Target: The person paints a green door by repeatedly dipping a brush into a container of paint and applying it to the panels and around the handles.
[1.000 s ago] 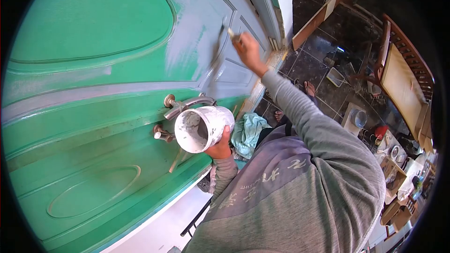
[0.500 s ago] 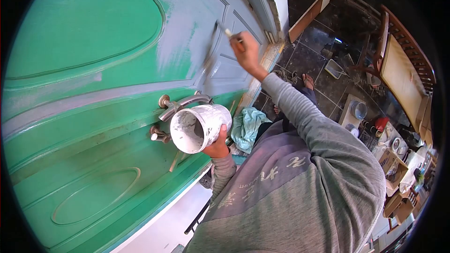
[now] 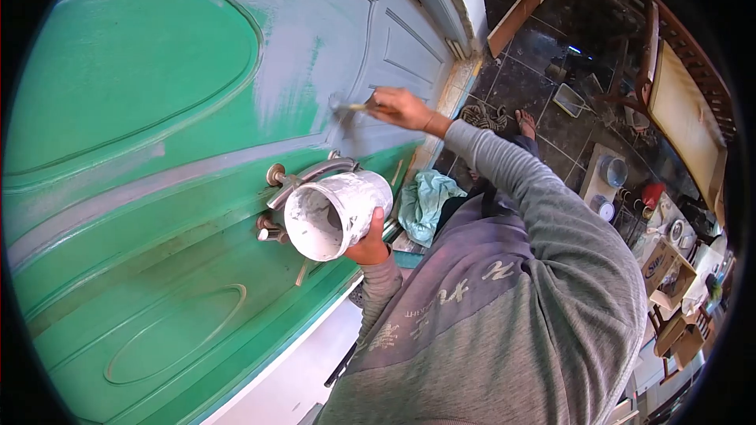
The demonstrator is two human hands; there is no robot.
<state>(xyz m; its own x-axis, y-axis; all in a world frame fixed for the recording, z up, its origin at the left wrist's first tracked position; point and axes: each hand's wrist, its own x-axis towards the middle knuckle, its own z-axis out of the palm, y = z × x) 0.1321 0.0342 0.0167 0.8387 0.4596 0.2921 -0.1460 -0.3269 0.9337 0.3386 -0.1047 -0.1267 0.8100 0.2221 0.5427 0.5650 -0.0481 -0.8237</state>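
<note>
Head view: paintbrush (image 3: 354,107) in the right hand (image 3: 403,109)

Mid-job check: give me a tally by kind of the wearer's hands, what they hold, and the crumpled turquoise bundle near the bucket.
Hands: 2 (left hand, right hand)
Paintbrush, in the right hand: 1
White bucket, in the left hand: 1
Crumpled turquoise bundle: 1
Total: 5
</note>
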